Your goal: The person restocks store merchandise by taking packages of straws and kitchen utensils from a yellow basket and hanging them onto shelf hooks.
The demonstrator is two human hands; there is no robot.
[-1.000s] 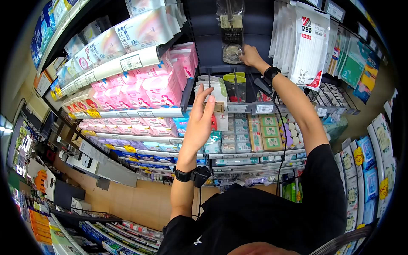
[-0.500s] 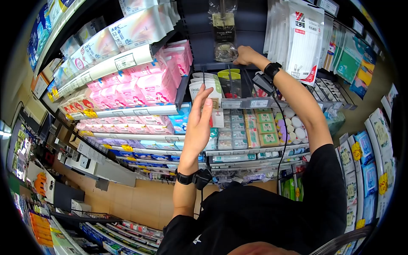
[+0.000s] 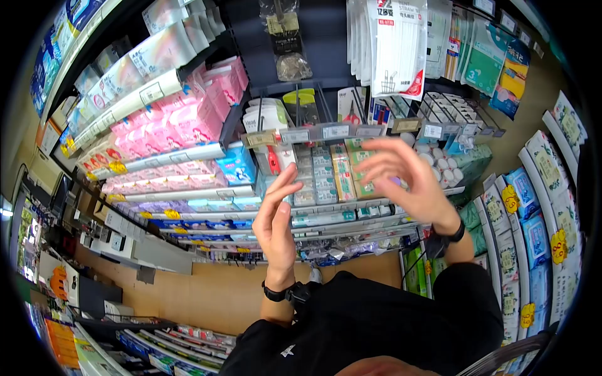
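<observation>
My left hand (image 3: 274, 229) is raised in front of the shelves, fingers stretched out and slightly curved, holding nothing. To its right, my right hand (image 3: 411, 185) hovers with spread, bent fingers and is also empty. It covers part of the small green boxes (image 3: 357, 152) on a shelf behind it. Nearest behind my left fingertips hangs a white card with a red item (image 3: 274, 161). A clear and black packet with a rounded lower end (image 3: 288, 44) hangs on the dark back panel, apart from both hands.
White packs of straws (image 3: 399, 53) hang upper right above metal hooks and a price-label rail (image 3: 336, 131). Pink packs (image 3: 197, 122) fill the left shelves. White rolls (image 3: 444, 168) stand beyond my right hand. Blue packs (image 3: 530, 220) line the right shelf. Tan floor (image 3: 213, 285) shows below.
My right hand has come away from the hanging packet and down toward me, now open. My left hand has dropped a little and its fingers have curved. The view has shifted slightly.
</observation>
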